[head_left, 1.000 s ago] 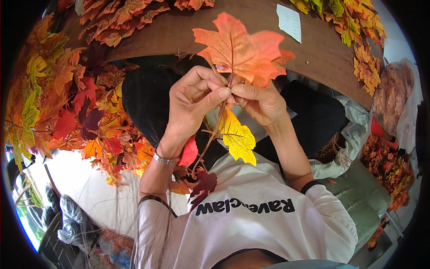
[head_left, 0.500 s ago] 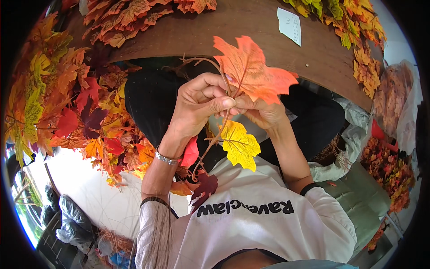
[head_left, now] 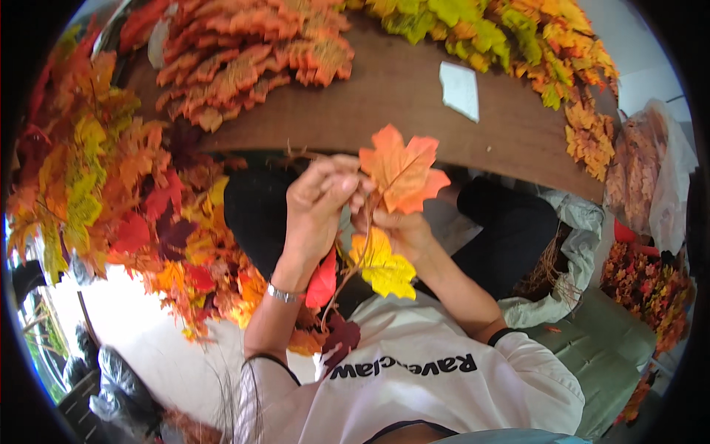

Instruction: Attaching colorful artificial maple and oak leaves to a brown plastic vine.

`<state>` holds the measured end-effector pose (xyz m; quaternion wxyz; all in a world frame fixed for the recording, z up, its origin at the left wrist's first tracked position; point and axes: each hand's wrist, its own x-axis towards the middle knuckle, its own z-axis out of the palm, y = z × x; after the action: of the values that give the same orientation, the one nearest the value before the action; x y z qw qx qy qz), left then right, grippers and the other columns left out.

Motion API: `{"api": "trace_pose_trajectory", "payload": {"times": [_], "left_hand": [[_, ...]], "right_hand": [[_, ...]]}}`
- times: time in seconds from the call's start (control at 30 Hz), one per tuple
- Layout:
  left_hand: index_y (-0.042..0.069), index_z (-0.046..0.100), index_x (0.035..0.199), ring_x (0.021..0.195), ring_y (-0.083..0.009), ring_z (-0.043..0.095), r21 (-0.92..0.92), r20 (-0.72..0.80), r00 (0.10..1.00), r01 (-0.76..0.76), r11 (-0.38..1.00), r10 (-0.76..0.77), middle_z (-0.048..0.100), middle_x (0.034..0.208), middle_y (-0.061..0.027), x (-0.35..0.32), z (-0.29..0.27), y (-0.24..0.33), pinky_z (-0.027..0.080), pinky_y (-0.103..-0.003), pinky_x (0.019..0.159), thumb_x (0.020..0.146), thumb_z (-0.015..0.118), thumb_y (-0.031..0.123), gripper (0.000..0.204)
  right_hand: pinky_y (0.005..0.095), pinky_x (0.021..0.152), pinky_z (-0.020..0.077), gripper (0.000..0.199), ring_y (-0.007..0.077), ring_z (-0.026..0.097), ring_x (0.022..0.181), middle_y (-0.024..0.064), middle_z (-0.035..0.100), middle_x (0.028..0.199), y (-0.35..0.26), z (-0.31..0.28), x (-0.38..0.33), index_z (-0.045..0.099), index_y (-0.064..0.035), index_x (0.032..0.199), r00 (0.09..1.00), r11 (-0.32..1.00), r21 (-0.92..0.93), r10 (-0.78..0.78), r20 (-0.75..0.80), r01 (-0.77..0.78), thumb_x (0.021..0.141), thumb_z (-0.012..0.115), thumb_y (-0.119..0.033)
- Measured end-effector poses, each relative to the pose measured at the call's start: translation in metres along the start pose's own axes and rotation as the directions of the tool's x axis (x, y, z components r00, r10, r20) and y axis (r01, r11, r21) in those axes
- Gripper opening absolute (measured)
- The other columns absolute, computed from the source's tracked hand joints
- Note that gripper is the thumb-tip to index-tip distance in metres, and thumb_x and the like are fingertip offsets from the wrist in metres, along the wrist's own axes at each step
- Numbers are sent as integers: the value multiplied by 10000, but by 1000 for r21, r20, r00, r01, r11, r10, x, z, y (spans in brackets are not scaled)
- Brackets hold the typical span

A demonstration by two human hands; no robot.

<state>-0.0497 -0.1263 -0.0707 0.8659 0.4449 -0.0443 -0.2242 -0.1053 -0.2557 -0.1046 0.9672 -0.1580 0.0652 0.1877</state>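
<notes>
An artificial maple-leaf garland with a thin brown stem [head_left: 367, 238] hangs in front of my chest. My right hand [head_left: 403, 233] is closed on the stem, just under a large orange leaf [head_left: 403, 172]. My left hand [head_left: 319, 203] is beside that leaf, thumb and fingers bent together around the stem's upper part, whose curled tip shows past the knuckles. Below the hands hang a yellow leaf [head_left: 386, 266], a red leaf [head_left: 322, 283] partly behind my left wrist, and a dark maroon leaf [head_left: 342, 334]. The fingertips are slightly blurred.
A brown table [head_left: 403, 96] curves ahead, bearing stacked orange leaves [head_left: 255, 55], yellow-green leaves [head_left: 458, 18] and a white paper [head_left: 459, 91]. Finished-looking leaf garlands [head_left: 140, 222] pile at my left. A pale sack [head_left: 580, 244] with brown stems stands at my right, beside a green cushion [head_left: 610, 348].
My left hand has shifted off the joint below the orange leaf, up and left along the stem. The orange leaf now sits lower in view and is turned. The view has tilted toward the table.
</notes>
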Motion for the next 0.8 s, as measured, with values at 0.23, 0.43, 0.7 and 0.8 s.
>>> {"api": "trace_pose_trajectory", "payload": {"times": [0.23,0.43,0.7,0.8], "left_hand": [[-3,543,880,573,-81,539,84,57,998,29,996,-34,622,728,-91,11,0,8,426,-188,522,806,596,33,98],[-20,548,853,592,-89,549,35,212,967,134,990,-138,625,733,-107,17,3,7,441,-194,530,796,598,7,81],[-49,582,891,660,-127,593,50,294,913,280,959,-282,638,807,-119,20,2,5,500,-241,588,799,595,6,108],[-55,585,896,663,-125,588,99,273,903,318,943,-333,636,816,-121,21,1,11,498,-238,606,809,590,14,111]], "right_hand": [[241,649,461,325,104,559,745,48,585,940,-95,5,4,537,-26,1078,986,823,-561,-154,-66,91,798,618,-168],[237,639,460,236,110,536,667,57,574,799,-244,49,66,598,25,863,844,142,-936,-490,217,323,819,601,-206],[257,577,477,206,124,604,610,66,616,632,-412,54,217,649,-7,787,663,-473,-881,-648,375,36,766,581,-200],[326,616,491,185,233,625,629,128,621,617,-448,41,271,661,-21,769,624,-626,-769,-655,426,-132,700,574,-169]]}}
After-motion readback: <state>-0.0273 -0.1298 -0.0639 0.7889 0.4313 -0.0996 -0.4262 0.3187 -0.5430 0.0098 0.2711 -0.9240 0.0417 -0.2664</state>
